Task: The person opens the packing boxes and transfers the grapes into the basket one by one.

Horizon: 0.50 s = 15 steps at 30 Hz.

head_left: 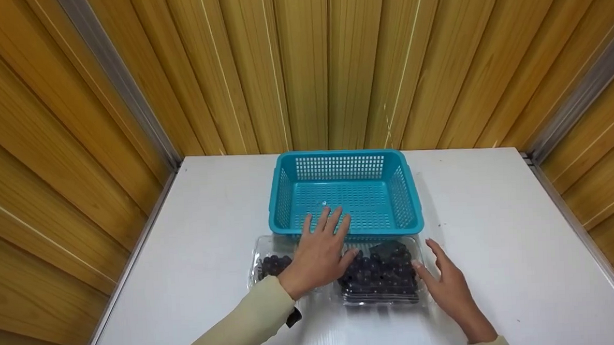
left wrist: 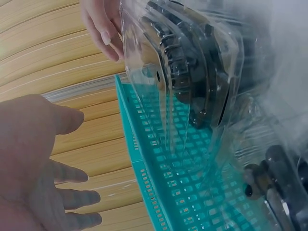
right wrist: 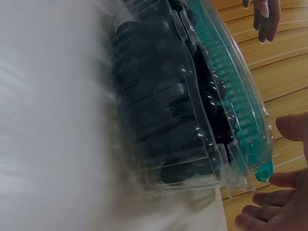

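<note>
Two clear plastic boxes hold dark grapes, side by side in front of a teal plastic basket [head_left: 276, 205]. My left hand [head_left: 318, 257] hovers over the inner side of the left box [head_left: 275, 266], fingers spread and pointing at the basket's near rim, partly hiding that box. Just off the right edge of the right box [head_left: 379, 278], my right hand [head_left: 449, 285] is held with thumb and fingers apart. In the right wrist view, grapes [right wrist: 159, 96] fill that box's lower part and its clear lid [right wrist: 257, 115] stands raised above them. Neither hand holds anything.
The basket, with perforated walls, stands at the back of a white table [head_left: 202, 265]. Wood-patterned panels [head_left: 302, 64] rise behind it and on both sides, with metal strips [head_left: 126, 76] at the corners. A black band [head_left: 293, 317] shows under the left sleeve.
</note>
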Available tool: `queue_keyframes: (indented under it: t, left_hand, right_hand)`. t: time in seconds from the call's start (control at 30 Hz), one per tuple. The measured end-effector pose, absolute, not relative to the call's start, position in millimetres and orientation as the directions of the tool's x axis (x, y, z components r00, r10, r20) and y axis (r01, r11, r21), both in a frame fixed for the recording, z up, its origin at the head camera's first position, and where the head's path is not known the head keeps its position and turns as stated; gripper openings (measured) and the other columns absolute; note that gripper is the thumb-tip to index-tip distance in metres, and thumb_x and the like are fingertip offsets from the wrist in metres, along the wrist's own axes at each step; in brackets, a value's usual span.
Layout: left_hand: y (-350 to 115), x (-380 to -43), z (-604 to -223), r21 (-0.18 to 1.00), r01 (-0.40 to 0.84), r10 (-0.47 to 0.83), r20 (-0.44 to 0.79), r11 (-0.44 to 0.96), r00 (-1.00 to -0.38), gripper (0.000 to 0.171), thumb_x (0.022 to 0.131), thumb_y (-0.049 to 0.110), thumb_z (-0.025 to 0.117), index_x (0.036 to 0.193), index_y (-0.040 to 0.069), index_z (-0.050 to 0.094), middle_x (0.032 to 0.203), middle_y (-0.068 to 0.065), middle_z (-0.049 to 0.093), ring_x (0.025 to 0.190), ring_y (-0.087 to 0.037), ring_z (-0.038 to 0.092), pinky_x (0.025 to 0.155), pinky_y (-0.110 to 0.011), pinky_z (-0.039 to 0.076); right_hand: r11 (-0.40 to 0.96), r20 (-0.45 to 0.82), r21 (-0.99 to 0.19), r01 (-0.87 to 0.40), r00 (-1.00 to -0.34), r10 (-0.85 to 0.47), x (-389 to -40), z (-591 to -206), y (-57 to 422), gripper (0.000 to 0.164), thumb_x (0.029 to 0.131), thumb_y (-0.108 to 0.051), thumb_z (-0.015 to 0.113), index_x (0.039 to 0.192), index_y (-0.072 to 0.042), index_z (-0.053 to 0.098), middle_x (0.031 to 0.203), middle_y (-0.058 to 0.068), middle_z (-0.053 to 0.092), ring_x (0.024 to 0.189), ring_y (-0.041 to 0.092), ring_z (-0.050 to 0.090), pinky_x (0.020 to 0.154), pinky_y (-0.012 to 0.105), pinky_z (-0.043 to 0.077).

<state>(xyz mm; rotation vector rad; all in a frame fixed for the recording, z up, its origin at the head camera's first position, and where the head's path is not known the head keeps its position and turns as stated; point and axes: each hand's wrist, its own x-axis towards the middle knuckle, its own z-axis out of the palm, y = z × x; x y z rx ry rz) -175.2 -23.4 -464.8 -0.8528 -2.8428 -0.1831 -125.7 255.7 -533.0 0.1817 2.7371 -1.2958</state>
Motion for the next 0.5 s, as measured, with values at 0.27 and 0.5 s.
queue_keyframes:
  t: [0.27, 0.5]
  left_hand:
    - [-20.5, -175.9, -467.0, 0.074, 0.555, 0.537, 0.176, 0.829, -0.825, 0.069, 0.097, 0.054, 0.046, 0.152, 0.016, 0.03, 0.158, -0.008, 0.03, 0.148, -0.03, 0.023, 0.114, -0.061, 0.023]
    - [-17.0, -173.0, -471.9, 0.078, 0.582, 0.567, 0.153, 0.81, -0.809, 0.071, 0.097, 0.056, 0.044, 0.153, 0.016, 0.027, 0.159, -0.008, 0.028, 0.148, -0.031, 0.023, 0.114, -0.062, 0.024]
  right_hand:
    - [0.595, -0.124, -0.793, 0.132, -0.991, 0.054, -123.2, -535.0, 251.9, 0.077, 0.097, -0.051, 0.048, 0.156, -0.015, 0.013, 0.161, 0.018, 0.015, 0.146, 0.042, 0.02, 0.115, 0.051, 0.026]
    - [0.562, -0.132, -0.815, 0.141, -0.99, 0.056, -120.9, -541.6, 251.7, 0.077, 0.097, -0.051, 0.05, 0.156, -0.016, 0.013, 0.161, 0.019, 0.015, 0.146, 0.042, 0.02, 0.115, 0.052, 0.027]
